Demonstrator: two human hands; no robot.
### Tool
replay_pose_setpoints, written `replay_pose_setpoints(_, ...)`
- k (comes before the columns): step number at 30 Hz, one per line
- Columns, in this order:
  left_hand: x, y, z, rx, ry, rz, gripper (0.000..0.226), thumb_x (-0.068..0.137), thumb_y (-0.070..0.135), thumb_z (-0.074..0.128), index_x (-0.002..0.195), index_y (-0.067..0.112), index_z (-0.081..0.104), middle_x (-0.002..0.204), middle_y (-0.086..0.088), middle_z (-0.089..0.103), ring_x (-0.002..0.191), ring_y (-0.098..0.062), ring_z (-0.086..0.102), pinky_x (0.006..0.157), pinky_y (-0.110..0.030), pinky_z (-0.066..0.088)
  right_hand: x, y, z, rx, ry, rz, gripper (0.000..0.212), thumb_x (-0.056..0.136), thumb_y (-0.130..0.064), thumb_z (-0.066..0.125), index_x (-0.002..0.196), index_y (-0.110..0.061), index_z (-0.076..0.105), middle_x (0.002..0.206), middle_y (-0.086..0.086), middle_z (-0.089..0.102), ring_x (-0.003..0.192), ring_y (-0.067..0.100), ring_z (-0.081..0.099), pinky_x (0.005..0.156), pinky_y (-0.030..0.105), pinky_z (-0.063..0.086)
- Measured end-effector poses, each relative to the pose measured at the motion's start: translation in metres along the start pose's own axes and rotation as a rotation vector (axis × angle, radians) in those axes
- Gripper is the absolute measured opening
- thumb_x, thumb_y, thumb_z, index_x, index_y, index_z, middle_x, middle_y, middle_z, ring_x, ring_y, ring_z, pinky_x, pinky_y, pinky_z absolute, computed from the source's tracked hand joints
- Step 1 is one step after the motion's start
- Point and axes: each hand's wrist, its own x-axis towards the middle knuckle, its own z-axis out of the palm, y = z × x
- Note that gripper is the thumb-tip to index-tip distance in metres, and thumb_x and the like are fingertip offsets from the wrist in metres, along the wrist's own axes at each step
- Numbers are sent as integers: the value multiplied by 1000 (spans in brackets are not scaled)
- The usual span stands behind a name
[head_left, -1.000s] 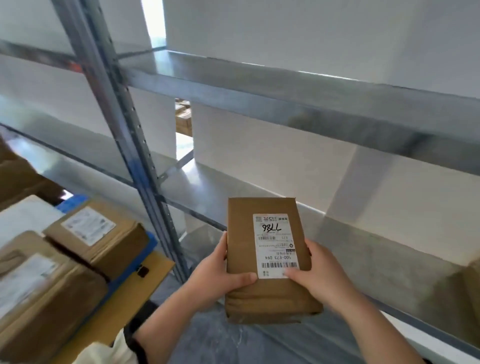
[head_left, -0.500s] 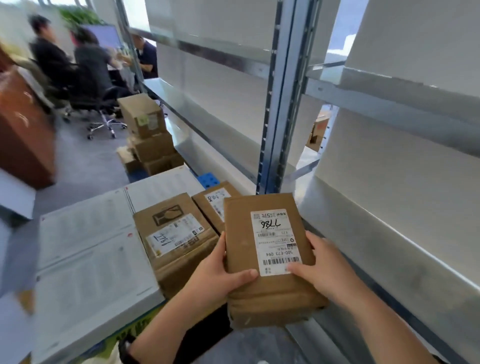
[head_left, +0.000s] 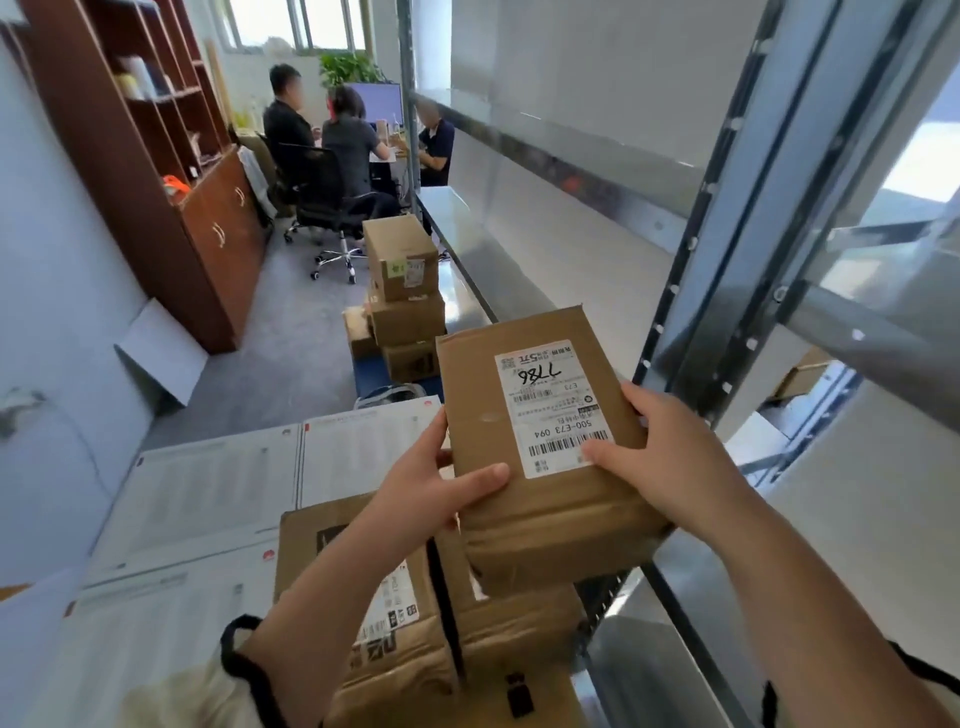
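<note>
A flat brown cardboard parcel (head_left: 483, 410) with a white shipping label (head_left: 553, 405) marked 7786 is held in front of me, tilted slightly to the right. My left hand (head_left: 431, 488) grips its left edge, thumb laid across the top face. My right hand (head_left: 670, 457) grips the right edge, thumb resting on the label's lower corner. The parcel hangs in the air above other boxes, beside a metal shelf upright.
Below the parcel lie brown boxes (head_left: 395, 613) and large white sheets (head_left: 208, 499). A grey metal shelving rack (head_left: 753, 218) runs along the right. A stack of cartons (head_left: 402, 291) stands on the floor ahead. A brown cabinet (head_left: 171, 171) lines the left wall; people (head_left: 348, 135) sit at a desk far back.
My view has swung left from the shelf to the room and the aisle. Both hands keep the same hold on the parcel, which now tilts slightly right.
</note>
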Motion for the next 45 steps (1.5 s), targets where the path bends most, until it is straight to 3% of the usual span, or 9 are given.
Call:
replay_pose_setpoints(3, 38, 14, -7, 13, 63, 13, 80, 75, 40, 72, 140, 48, 26, 120, 10, 56, 105, -10, 59, 65, -20, 55, 49, 1, -3, 52, -17, -50, 64, 83, -37, 67, 139, -29, 39, 128, -6, 53, 111, 16, 54, 86, 30, 45)
replay_pose_setpoints(10, 106, 18, -28, 69, 140, 45, 74, 82, 40, 69, 141, 47, 26, 122, 6, 57, 105, -18, 61, 83, -48, 56, 112, -6, 9, 167, 30, -134, 57, 88, -28, 63, 140, -22, 39, 128, -4, 51, 107, 9, 47, 91, 30, 40)
replay_pose_setpoints(17, 169, 28, -46, 6, 167, 9, 65, 94, 33, 55, 147, 42, 18, 118, 4, 60, 96, -14, 64, 70, -31, 57, 181, -9, 31, 169, 70, -161, 54, 89, -24, 61, 138, -19, 40, 127, 2, 52, 115, 19, 51, 89, 24, 38)
replay_pose_setpoints(23, 203, -8, -36, 36, 93, -130, 60, 95, 37, 52, 143, 44, 18, 117, 5, 55, 100, -19, 59, 88, -46, 54, 210, 20, 62, 128, -18, -62, 46, 89, -21, 61, 132, -21, 45, 125, 0, 56, 113, 21, 55, 88, 28, 43)
replay_pose_setpoints(28, 222, -43, -24, 92, 34, -271, 59, 96, 39, 49, 143, 43, 15, 102, 11, 55, 90, -16, 61, 83, -44, 54, 228, 50, 94, 83, -154, 73, 43, 88, -17, 60, 129, -18, 45, 124, 2, 58, 113, 22, 56, 90, 31, 46)
replay_pose_setpoints(34, 238, -59, -26, 93, -45, -379, 64, 97, 38, 47, 146, 42, 7, 105, 10, 52, 94, -16, 58, 79, -37, 54, 249, 68, 119, 32, -250, 159, 32, 90, -16, 58, 119, -18, 46, 117, 3, 60, 91, 12, 55, 69, 20, 42)
replay_pose_setpoints(39, 239, -73, -31, 141, -48, -399, 61, 97, 38, 46, 147, 38, 9, 113, 8, 50, 98, -14, 54, 66, -26, 46, 254, 74, 138, -29, -284, 159, 49, 88, -21, 60, 133, -16, 42, 120, 0, 60, 102, 13, 60, 83, 25, 51)
replay_pose_setpoints(42, 239, -76, -31, 136, -53, -395, 60, 98, 36, 45, 146, 38, 10, 116, 8, 48, 100, -13, 51, 64, -23, 43, 253, 76, 144, -25, -316, 171, 54, 90, -18, 58, 140, -13, 37, 125, 3, 57, 106, 13, 57, 65, 10, 42)
replay_pose_setpoints(45, 238, -78, -30, 118, -60, -399, 61, 99, 32, 46, 147, 34, 9, 125, 4, 47, 104, -14, 46, 63, -20, 41, 255, 79, 150, -44, -322, 169, 40, 90, -18, 58, 127, -15, 45, 124, 3, 57, 103, 13, 57, 58, 10, 38)
